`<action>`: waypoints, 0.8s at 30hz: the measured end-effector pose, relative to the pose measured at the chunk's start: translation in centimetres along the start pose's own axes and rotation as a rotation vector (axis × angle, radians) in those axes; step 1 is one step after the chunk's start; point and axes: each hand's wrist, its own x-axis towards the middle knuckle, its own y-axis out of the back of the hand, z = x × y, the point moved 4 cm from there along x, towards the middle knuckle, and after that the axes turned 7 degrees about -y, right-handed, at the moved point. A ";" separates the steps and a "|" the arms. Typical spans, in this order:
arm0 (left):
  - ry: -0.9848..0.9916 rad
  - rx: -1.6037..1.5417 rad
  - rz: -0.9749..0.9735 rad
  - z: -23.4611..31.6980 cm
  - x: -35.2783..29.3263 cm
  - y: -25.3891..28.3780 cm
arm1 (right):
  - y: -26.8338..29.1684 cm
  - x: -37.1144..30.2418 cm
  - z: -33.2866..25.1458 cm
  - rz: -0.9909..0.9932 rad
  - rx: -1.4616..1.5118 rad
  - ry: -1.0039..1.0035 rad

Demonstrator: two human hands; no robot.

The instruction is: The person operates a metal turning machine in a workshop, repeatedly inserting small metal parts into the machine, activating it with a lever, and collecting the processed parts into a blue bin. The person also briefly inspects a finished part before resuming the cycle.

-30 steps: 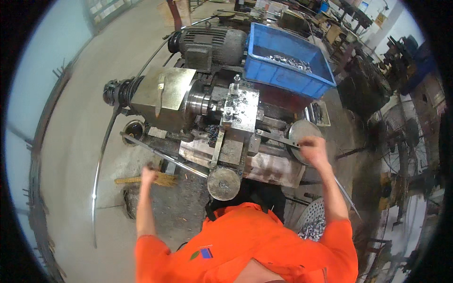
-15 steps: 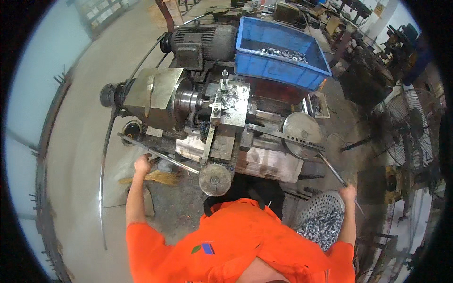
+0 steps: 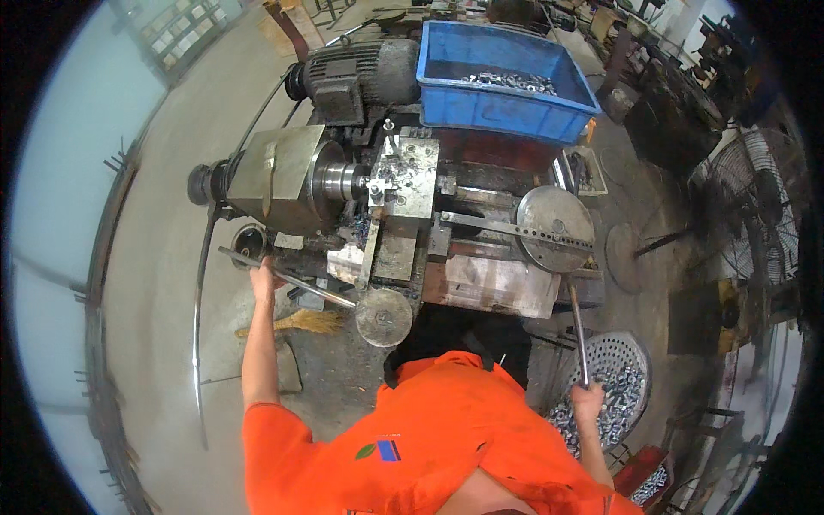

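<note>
My left hand (image 3: 263, 280) is closed around a long steel lever rod (image 3: 313, 293), which runs to a round metal disc (image 3: 384, 318) at the front of the lathe. My right hand (image 3: 587, 398) grips the lower end of a second metal lever (image 3: 578, 335), below a larger round plate (image 3: 556, 225) with a perforated flat bar (image 3: 515, 230) across it. Between the levers sits a metal tool block (image 3: 410, 176), its left side close to the lathe's spindle chuck (image 3: 342, 182). Any small workpiece there is too small to make out.
A blue crate (image 3: 506, 116) of small metal parts stands behind the lathe, beside a motor (image 3: 365, 81). A white perforated basket (image 3: 639, 348) of metal parts is at my right, with a red container (image 3: 635, 468) below. A broom (image 3: 309, 322) lies left; a fan (image 3: 747, 215) stands right.
My right hand has pulled its lever down and to the left, bringing it closer to me. The tool block has slid left toward the chuck. My left hand keeps its grip.
</note>
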 end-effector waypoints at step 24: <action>0.134 0.239 -0.137 -0.6 1.2 0.9 | -1.7 1.4 3.0 -0.053 -0.007 0.058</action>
